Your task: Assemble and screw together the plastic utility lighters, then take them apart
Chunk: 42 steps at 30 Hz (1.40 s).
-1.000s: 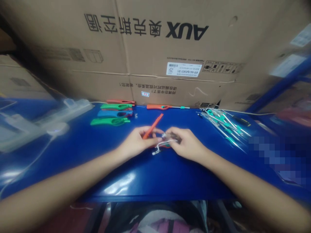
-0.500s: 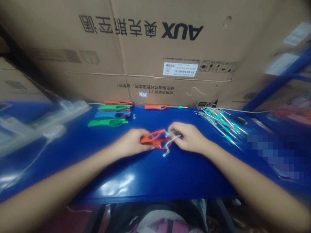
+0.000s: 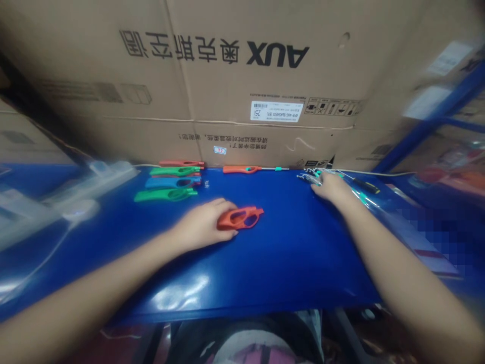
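Observation:
My left hand (image 3: 206,222) is closed around an orange lighter casing (image 3: 239,218) over the middle of the table. Two oval openings show in the casing, and its narrow end points right. At the back right, my right hand (image 3: 333,186) is down on a pile of thin metal lighter tubes (image 3: 359,196) with green pieces and white wires. Its fingertips are blurred and partly hidden among the tubes, so I cannot make out whether it grips one. An orange lighter with a metal tube (image 3: 242,169) lies at the back, between the hands.
Several coloured lighter casings (image 3: 174,182) lie in a row at the back left. Beyond the blue table (image 3: 246,268) stands a large cardboard panel (image 3: 212,91). A white power strip (image 3: 76,192) with a cable lies at left. A dark-handled screwdriver (image 3: 366,186) rests near the pile.
My right hand has moved away from the orange casing, right and back to the pile of tubes. The white wires and dark piece beside the casing are gone from there. My left hand stays put.

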### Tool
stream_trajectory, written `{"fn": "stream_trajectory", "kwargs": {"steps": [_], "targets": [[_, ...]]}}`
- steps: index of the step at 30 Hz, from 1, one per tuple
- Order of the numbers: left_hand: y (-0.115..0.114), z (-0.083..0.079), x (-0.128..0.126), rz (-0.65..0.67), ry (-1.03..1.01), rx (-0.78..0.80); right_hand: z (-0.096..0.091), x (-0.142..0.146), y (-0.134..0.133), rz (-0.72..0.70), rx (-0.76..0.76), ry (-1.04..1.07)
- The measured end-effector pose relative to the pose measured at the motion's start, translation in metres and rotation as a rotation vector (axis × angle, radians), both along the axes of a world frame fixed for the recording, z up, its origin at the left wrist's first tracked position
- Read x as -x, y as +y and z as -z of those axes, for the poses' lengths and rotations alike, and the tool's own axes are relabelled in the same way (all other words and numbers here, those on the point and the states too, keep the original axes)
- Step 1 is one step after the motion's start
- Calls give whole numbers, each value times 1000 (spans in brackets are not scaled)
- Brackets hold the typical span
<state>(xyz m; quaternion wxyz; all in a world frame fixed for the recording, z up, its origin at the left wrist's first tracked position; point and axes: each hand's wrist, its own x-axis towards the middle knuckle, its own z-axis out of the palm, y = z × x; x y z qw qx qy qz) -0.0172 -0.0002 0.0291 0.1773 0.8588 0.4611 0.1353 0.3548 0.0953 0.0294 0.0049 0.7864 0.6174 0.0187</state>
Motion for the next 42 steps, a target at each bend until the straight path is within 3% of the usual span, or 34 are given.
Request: {"fn": "stream_trajectory", "kwargs": {"steps": [10,23,30,36,39,42], "targets": [[0,1,4,51,30,-56,-10,9,-10,-42,36,-7],[5,19,4,235,-114,-112,-5,4,-8,-49,-30,-14],[6,16,2,210,-109,-169,2,7,-3,-85,58,15],[7,17,2,190,-68,-169,3,1,0,-52,23,19],[6,15,1,203,-70,-158,-1,12,-7,-144,-33,59],[5,13,-1,214,-94,-169,-3,33,-20,-411,-41,170]]}}
